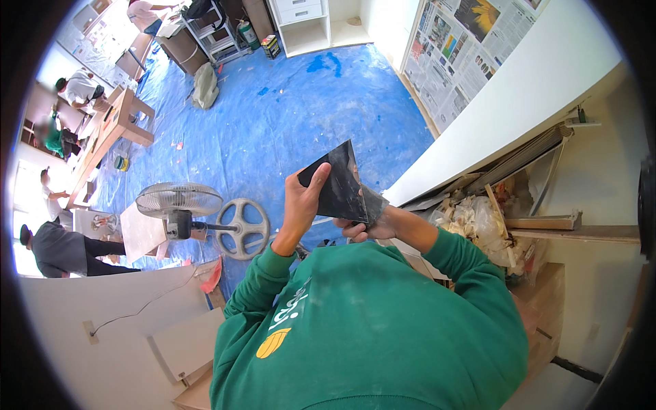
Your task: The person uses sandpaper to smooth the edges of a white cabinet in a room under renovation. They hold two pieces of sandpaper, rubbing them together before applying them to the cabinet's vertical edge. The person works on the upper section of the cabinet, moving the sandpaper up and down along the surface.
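Note:
A flat black sheet (331,189) with angular corners is held up in front of my green sweater. Pale dusty smudges run along its right side, where an edge seems folded or angled away. My left hand (301,208) grips its left side, the thumb pressed on the dark face and the other fingers behind. At the bottom right corner my right hand (372,222), coated in grey dust, closes on the sheet with its fingers curled under the lower edge. Part of the right fingers is hidden by the sheet. I cannot tell what the sheet is made of.
Blue sheeting (301,109) covers the floor. A standing fan (179,205) is at my left. To the right, a shelf (581,234) stands near crumpled plastic and scraps (478,215). Several people work around a wooden bench (113,123) at the far left. A stepladder (222,37) stands behind.

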### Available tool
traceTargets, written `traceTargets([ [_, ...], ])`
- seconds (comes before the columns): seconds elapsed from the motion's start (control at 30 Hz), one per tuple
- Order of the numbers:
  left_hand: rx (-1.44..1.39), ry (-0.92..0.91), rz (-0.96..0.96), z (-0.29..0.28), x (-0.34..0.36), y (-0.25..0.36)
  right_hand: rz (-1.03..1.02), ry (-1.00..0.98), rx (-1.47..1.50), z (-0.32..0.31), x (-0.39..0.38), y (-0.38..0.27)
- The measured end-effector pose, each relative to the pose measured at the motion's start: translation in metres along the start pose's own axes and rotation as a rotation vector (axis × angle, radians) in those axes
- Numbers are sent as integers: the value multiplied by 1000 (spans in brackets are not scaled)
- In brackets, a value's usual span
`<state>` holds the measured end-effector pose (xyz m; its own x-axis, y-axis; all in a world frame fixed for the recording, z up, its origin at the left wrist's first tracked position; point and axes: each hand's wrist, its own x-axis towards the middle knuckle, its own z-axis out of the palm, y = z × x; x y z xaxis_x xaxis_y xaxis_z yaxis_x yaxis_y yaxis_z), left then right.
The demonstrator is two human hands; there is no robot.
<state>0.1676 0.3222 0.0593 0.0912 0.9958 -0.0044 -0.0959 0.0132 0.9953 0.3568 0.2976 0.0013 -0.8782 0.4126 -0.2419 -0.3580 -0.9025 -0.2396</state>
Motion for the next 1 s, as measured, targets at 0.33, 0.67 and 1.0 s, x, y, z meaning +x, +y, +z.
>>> traceTargets([
  [0.33, -268, 3, -285, 20, -21, -7, -300, 387, -447, -34, 54, -42],
  [0.67, -2133, -411, -801, -13, -51, -14, -956, 410, -598, 56, 44, -52],
  [1.0, -2012, -526, -855, -16, -61, -21, -1034, 631, -896, 54, 68, -58],
])
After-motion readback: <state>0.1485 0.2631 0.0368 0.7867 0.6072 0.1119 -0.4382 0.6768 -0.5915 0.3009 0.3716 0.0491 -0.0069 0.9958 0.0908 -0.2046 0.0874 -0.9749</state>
